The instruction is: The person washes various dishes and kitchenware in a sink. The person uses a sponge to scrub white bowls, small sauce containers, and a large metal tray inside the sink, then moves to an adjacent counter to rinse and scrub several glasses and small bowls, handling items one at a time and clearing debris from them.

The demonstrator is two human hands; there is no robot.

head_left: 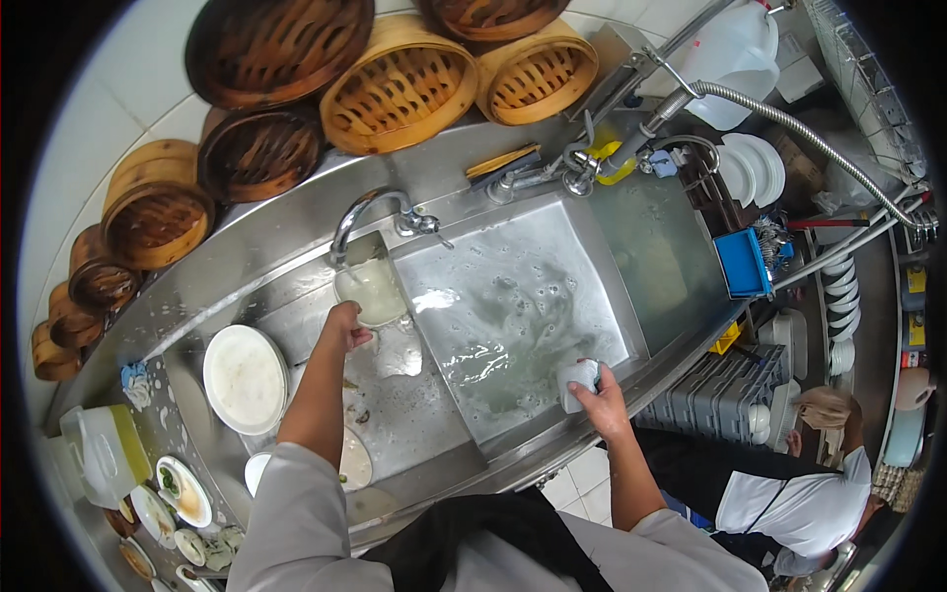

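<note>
While the left hand (347, 328) pinches the near edge of a pale dish (380, 296) beneath the curved faucet (367, 204), the right hand's grip (600, 403) is pressed around a pale, block-like pad (575, 383) over the near right part of the soapy basin (604, 266). The spout overhangs the dish. White plates (245, 380) are stacked left of the left forearm; bamboo steamers (400, 89) line the back. At right: a blue bin (742, 264), a grey crate (710, 395) and a co-worker (789, 505).
</note>
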